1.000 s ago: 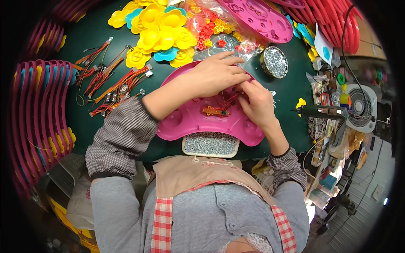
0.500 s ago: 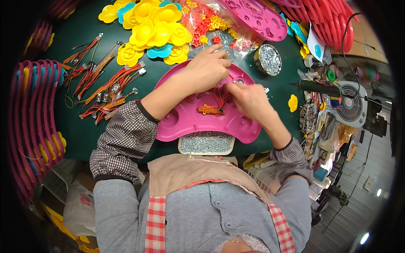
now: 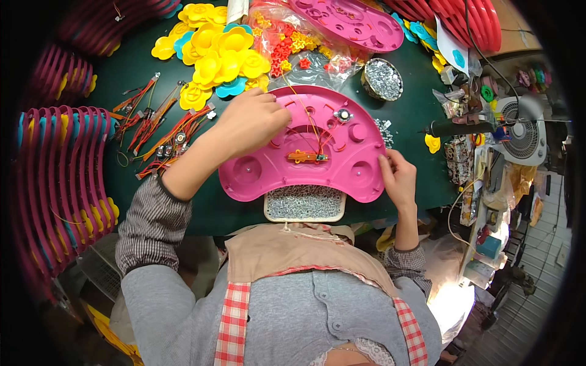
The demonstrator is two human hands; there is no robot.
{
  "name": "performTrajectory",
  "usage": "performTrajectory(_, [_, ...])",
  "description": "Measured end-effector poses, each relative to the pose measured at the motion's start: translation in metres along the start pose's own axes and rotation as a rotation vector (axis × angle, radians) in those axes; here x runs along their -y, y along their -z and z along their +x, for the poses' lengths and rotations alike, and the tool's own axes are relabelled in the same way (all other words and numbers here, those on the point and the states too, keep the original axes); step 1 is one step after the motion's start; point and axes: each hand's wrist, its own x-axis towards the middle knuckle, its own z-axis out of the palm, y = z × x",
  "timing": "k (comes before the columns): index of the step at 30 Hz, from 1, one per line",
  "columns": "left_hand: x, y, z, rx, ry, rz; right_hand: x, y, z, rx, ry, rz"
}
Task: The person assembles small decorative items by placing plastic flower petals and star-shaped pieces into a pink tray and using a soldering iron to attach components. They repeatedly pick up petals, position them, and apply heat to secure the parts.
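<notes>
Fingers of my left hand (image 3: 256, 119) are curled above the upper left of the pink panel (image 3: 268, 168), their tips near the thin red wires (image 3: 296, 131); I cannot tell whether they pinch one of them. My right hand (image 3: 401, 177) is at the panel's right edge, thumb against the rim and the other fingers bent, though I cannot tell how firmly they grip. The panel lies on the green table (image 3: 418, 128) in front of me, its hollow side up, its curved lower edge over part of a white tray (image 3: 305, 220) of small metal pieces. Near its middle sits a narrow orange circuit board (image 3: 302, 157), from which the red wires and a yellow wire (image 3: 306, 110) run upward. A round black-and-silver part (image 3: 343, 115) sits at the panel's upper right. Beyond my left forearm lie bundles of wired parts (image 3: 177, 125), with yellow flower-shaped pieces (image 3: 223, 52) heaped farther off. Red and yellow stars (image 3: 287, 46) lie on clear plastic past the panel, and a round tin (image 3: 400, 93) of metal bits stands to their right.
</notes>
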Motion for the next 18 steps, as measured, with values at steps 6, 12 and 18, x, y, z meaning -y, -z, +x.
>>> performTrajectory(6, [-0.051,0.021,-0.073,-0.373,0.474,0.11,0.012,0.012,0.005,-0.308,0.076,0.383])
performTrajectory(12, [-0.072,-0.001,-0.087,-0.467,0.27,0.12,0.047,0.037,0.036,-0.296,0.16,0.665])
performTrajectory(18, [-0.056,0.122,-0.106,-0.699,0.118,0.623,0.083,0.018,0.065,-0.147,0.287,1.069])
